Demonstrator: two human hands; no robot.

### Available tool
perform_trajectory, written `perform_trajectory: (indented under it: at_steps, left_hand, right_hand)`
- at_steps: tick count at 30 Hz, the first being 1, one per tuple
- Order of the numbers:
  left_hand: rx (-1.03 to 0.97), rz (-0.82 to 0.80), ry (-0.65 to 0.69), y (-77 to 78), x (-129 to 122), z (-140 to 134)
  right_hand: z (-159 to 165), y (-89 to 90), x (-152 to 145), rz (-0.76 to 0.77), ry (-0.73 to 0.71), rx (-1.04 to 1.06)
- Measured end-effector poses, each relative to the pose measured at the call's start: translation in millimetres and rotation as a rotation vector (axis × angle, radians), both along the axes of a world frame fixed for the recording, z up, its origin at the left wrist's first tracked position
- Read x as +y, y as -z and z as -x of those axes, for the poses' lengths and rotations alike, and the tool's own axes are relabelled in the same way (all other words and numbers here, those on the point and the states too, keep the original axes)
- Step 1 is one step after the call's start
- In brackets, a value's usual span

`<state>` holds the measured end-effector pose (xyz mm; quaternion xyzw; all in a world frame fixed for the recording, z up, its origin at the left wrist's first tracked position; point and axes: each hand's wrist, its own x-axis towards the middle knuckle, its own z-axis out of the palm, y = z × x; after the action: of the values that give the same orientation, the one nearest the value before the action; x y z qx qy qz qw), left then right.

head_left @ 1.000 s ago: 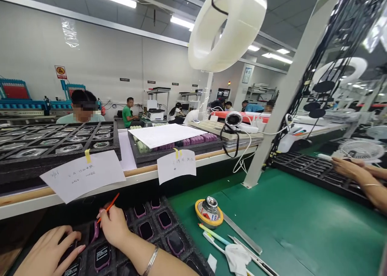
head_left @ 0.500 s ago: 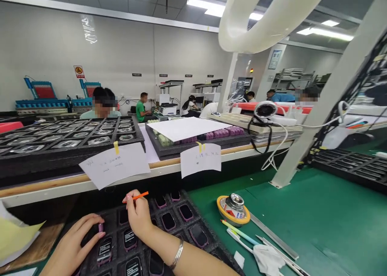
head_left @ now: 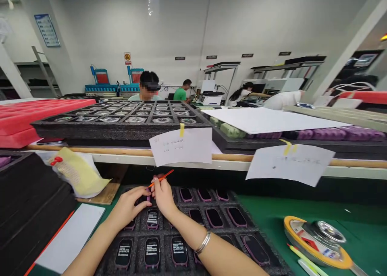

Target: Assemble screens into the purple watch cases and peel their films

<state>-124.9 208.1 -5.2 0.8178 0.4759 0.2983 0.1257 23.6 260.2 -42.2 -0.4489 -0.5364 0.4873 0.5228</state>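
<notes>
A black foam tray (head_left: 139, 252) of purple-cased smartwatches lies before me. Several watches in the near and left slots, such as one lit smartwatch (head_left: 152, 252), show white text. Others have dark screens, among them a dark smartwatch (head_left: 214, 218). At the tray's back left, my left hand (head_left: 130, 205) pinches a purple smartwatch (head_left: 148, 195) standing on edge, mostly hidden by the fingers. My right hand (head_left: 163, 197) is closed round a thin orange stick-like tool (head_left: 166, 174), its lower end close to that watch. Whether the tip touches it, I cannot tell.
A shelf edge (head_left: 229, 159) with paper labels runs above the tray, bearing a black parts tray (head_left: 121, 129). Stacked black foam (head_left: 30, 203) stands left, near a white card (head_left: 71, 237). A yellow-rimmed round container (head_left: 317, 241) sits right. Several people work beyond.
The camera view has swung to the left, so everything appears farther right. My left hand still holds the watch and my right the orange tool; the two hands are now closer together.
</notes>
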Motion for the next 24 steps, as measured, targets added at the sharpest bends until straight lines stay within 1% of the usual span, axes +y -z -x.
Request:
perform_trajectory:
  at_steps: [4,12,17,20,24]
  left_hand:
    - [-0.028,0.037,-0.015,0.9,0.8,-0.6]
    - [-0.037,0.072,-0.026,-0.2,-2.7,-4.8]
    - [-0.074,0.106,-0.089,1.7,-2.8,-3.8]
    - [-0.082,0.122,-0.11,4.0,-2.2,-3.0]
    - [-0.079,0.122,-0.104,4.5,-2.5,-3.7]
  right_hand:
    - [-7.5,3.4,-2.2,0.024,-0.012,-0.003]
    - [-7.3,2.5,-5.3,0.011,-0.029,-0.005]
    - [-10.2,4.3,-4.4,0.024,-0.063,-0.011]
    - [-10.1,6.3,-4.7,0.004,-0.058,-0.018]
    - [-9.6,6.9,-6.8,-0.042,-0.056,-0.032]
